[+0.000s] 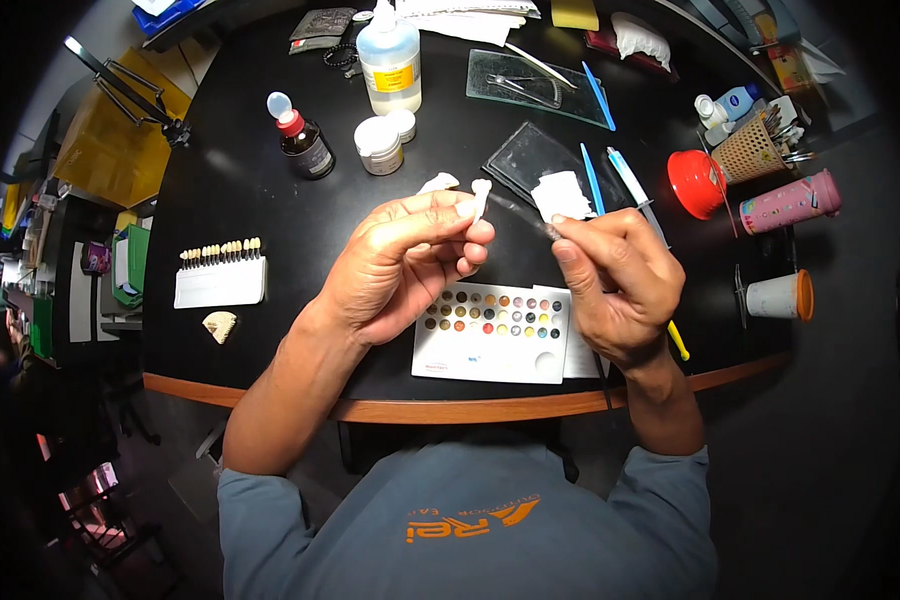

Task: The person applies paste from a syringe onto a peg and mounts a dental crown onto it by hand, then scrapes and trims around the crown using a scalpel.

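Note:
My left hand (405,245) pinches a small white tooth-shaped piece (481,195) between thumb and fingertips, raised above the desk. Another bit of white (438,182) shows just behind its knuckles; whether the hand holds it too, I cannot tell. To the right, my right hand (625,285) is closed around a thin brush (553,231), its dark tip pointing toward the white piece but apart from it. Most of the handle is hidden by the fingers. Below and between both hands lies a white palette (485,355) with rows of small coloured pots. A crumpled white tissue (562,195) sits beyond the right fingertips.
A tooth shade guide (222,283) lies at left. Behind stand a brown bottle (306,150), white jars (378,148) and a large clear bottle (390,70). A glass slab (530,90) is at the back; a red bowl (694,185) and pink bottle (790,203) stand right.

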`<state>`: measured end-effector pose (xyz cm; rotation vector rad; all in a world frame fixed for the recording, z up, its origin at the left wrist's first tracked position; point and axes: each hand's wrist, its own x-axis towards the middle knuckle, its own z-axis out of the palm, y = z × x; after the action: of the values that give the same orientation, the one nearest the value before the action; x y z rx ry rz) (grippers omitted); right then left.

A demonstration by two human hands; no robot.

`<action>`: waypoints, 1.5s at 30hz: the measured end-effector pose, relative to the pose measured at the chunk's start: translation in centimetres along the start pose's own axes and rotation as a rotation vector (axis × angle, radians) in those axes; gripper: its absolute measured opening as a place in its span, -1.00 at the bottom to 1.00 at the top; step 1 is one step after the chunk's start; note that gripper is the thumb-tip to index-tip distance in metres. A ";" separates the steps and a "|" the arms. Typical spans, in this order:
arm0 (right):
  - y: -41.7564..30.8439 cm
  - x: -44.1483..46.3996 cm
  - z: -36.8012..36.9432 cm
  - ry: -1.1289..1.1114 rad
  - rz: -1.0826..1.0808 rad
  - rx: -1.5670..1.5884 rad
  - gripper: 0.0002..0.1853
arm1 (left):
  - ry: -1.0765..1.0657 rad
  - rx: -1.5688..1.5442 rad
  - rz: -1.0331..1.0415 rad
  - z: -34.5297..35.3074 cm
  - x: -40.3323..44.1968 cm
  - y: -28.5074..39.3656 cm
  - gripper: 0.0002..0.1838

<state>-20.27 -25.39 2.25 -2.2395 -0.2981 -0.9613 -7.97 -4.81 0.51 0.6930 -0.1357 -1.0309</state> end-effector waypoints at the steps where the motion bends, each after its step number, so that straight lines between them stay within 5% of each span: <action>1: 0.0 0.0 -0.1 0.026 0.001 0.017 -0.81 | -0.007 0.015 0.001 0.0 0.0 0.0 -0.84; 8: -1.6 -0.2 -1.2 -0.126 0.580 0.547 -0.75 | -0.031 0.174 -0.059 0.5 -0.1 0.0 -0.87; 10: -0.8 -0.9 -0.1 -0.047 0.543 0.668 -0.82 | 0.010 0.173 -0.094 1.1 -0.2 0.0 -0.89; 13: 1.1 -1.1 1.0 -0.019 0.328 0.694 -0.53 | 0.009 0.186 -0.131 1.1 -0.3 0.1 -0.88; 16: -0.6 -1.3 1.1 -0.064 0.522 0.753 -0.50 | -0.053 0.170 -0.164 0.6 -0.2 0.0 -0.86; 20: -0.3 -1.2 2.0 -0.097 0.329 0.696 -0.44 | -0.137 0.150 -0.212 0.1 -0.2 -0.2 -0.83; 27: 0.3 -2.2 2.5 -0.097 0.343 0.778 -0.46 | -0.110 0.205 -0.255 0.1 -0.1 -0.2 -0.83; 30: 0.3 -2.0 2.5 -0.075 0.398 0.746 -0.47 | -0.116 0.217 -0.214 0.1 -0.1 -0.2 -0.78; 36: 0.1 -1.5 2.8 0.028 0.516 0.806 -0.51 | -0.031 0.626 0.211 1.0 -0.2 -1.2 -0.74; 45: 0.3 -1.5 3.1 0.020 0.539 0.737 -0.46 | -0.027 0.560 0.282 0.8 0.2 -1.5 -0.86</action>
<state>-19.50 -23.44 -0.53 -1.5068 -0.0157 -0.4688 -9.31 -5.81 0.26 1.1298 -0.5452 -0.7289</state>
